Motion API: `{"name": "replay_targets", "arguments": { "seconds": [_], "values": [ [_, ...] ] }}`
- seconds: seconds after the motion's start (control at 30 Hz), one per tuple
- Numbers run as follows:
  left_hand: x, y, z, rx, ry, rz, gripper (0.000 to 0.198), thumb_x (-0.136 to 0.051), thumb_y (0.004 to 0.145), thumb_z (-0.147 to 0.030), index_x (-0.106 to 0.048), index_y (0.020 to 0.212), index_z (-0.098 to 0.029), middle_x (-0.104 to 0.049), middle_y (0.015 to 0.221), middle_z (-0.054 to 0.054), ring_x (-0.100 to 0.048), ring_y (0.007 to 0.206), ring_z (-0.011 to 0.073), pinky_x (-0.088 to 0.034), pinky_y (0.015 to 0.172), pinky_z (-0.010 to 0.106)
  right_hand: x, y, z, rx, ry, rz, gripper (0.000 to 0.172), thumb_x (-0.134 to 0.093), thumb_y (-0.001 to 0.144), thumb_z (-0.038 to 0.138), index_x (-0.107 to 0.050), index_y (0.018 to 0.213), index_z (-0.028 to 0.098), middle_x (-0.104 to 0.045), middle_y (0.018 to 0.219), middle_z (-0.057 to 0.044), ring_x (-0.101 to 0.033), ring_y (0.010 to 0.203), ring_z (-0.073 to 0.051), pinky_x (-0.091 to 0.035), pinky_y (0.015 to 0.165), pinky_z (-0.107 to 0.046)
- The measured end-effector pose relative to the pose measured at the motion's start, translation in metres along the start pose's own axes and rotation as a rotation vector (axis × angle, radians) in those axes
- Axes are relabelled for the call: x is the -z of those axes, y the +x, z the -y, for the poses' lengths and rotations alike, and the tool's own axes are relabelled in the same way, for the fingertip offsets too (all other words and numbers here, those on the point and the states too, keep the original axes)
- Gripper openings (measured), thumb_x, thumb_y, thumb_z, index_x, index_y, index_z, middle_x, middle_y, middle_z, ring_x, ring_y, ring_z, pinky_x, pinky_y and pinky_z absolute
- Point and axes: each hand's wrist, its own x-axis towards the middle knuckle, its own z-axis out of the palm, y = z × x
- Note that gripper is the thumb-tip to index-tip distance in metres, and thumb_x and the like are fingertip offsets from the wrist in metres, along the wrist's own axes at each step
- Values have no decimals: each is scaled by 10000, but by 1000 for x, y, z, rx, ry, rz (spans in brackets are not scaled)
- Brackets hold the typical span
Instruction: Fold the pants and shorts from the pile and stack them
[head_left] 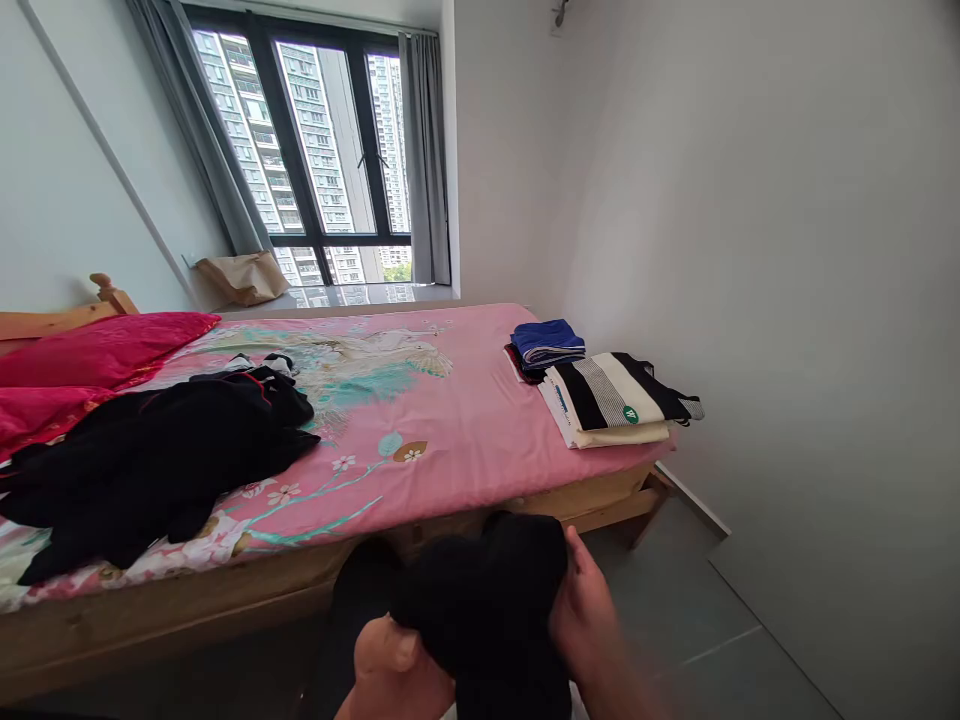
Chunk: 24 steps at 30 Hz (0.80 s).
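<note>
Low in the view, both my hands grip a bunched black garment [480,600] in front of the bed. My left hand [394,665] is closed on its lower left side, thumb up. On its right side, my right hand [585,615] holds the cloth with fingers wrapped behind it. A pile of unfolded black clothes [157,460] lies on the left of the pink floral bedsheet [450,420]. Near the bed's right end sit folded clothes: a black, white and cream striped stack [615,400] and a blue folded piece [547,343].
Red pillows [90,350] lie at the head of the wooden bed [187,600] on the left. A brown paper bag [244,277] sits on the window ledge. A white wall runs along the right, with grey floor [697,600] between it and the bed.
</note>
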Motion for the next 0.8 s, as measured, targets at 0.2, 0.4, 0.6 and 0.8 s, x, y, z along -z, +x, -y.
{"name": "replay_targets", "arguments": {
  "seconds": [0.2,0.4,0.6,0.8],
  "values": [
    [-25,20,-19,-39,364,-370,150,-730,623,-265,-651,512,-201,-640,494,-2,-646,557,183,-551,658,311,-24,-34,-18,-222,-292,399,490,-475,865,548,-613,1179,198,-616,1200,-94,-514,1179,-256,-368,998,-425],
    [-29,49,-35,-236,543,-832,245,-681,662,-233,-683,903,-191,-708,738,0,-674,769,201,-541,753,314,-25,-51,-15,-213,-586,581,506,-656,763,450,-579,1183,178,-649,1076,-95,-561,1085,-261,-417,918,-397],
    [-3,52,-40,-255,779,-1082,442,-566,686,-204,-594,1127,-213,-707,927,12,-643,938,204,-488,886,337,-18,-34,-30,55,-847,432,631,-668,647,165,-467,1244,203,-612,1143,-78,-579,1061,-230,-456,905,-353],
    [40,8,-26,26,929,-908,477,-582,727,-362,-594,1151,-146,-681,1093,88,-578,1106,273,-438,954,373,14,-1,-5,610,-1225,-132,655,-535,715,206,-355,1343,231,-618,1086,-49,-598,985,-203,-478,835,-321]
  ]
}}
